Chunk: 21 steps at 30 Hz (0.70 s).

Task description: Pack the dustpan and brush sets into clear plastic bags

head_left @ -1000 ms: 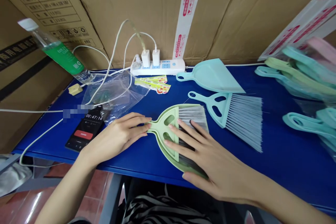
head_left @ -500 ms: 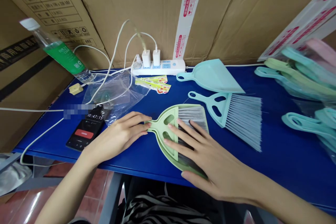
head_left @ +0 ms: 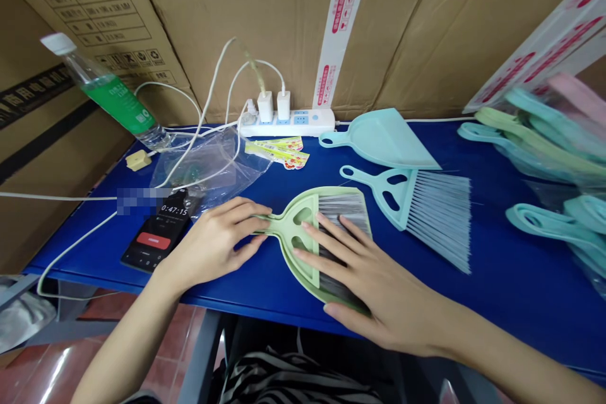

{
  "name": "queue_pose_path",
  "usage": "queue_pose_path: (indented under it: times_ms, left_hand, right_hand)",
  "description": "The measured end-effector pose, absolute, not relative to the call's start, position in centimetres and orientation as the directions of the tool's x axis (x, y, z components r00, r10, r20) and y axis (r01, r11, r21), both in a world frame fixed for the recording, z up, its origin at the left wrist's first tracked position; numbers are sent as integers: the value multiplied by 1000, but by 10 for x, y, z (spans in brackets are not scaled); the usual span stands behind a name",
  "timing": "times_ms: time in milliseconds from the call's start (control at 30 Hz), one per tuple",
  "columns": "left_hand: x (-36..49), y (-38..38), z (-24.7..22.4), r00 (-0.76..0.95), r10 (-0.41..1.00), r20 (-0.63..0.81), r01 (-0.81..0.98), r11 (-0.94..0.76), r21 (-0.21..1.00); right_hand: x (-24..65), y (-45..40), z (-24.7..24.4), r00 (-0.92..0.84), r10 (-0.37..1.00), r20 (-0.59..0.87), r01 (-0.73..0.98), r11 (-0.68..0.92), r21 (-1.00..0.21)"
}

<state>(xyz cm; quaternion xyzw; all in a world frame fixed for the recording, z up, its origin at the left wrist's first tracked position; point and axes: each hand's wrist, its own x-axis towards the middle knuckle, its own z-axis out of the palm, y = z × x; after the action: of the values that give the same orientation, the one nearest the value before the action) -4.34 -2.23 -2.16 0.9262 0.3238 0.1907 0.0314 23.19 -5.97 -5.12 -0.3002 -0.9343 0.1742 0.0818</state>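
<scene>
A pale green hand brush (head_left: pixel 310 240) lies in a matching green dustpan (head_left: pixel 296 270) near the table's front edge. My left hand (head_left: pixel 220 240) is closed around the stacked handles at their left end. Over the grey bristles my right hand (head_left: pixel 374 284) lies flat with its fingers spread, the fingertips reaching the brush's green head. Behind them rests a light blue dustpan (head_left: pixel 379 136), with a light blue brush (head_left: pixel 426 211) just in front of it, bristles pointing right.
Bagged brushes and dustpans (head_left: pixel 553 132) pile up at the right. Along the back stands a power strip (head_left: pixel 288 123) with white cables. A phone (head_left: pixel 158 227), a clear plastic bag (head_left: pixel 213 164), paper labels (head_left: pixel 279 150) and a tilted bottle (head_left: pixel 116 101) are at the left.
My left hand has slid slightly along the green handles, its fingers now wrapped further over them. The green set and my right hand have shifted a touch left.
</scene>
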Motion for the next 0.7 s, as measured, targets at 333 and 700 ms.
queue_pose_path:
  times_ms: [333, 700]
  left_hand:
    - [-52, -24, -18, 619, 676, 400, 760, -643, -91]
    - [-73, -30, -32, 614, 737, 283, 789, -556, -262]
  right_hand:
    - [230, -41, -34, -777, 613, 146, 573, 783, -243]
    - [212, 27, -22, -716, 670, 196, 676, 736, -48]
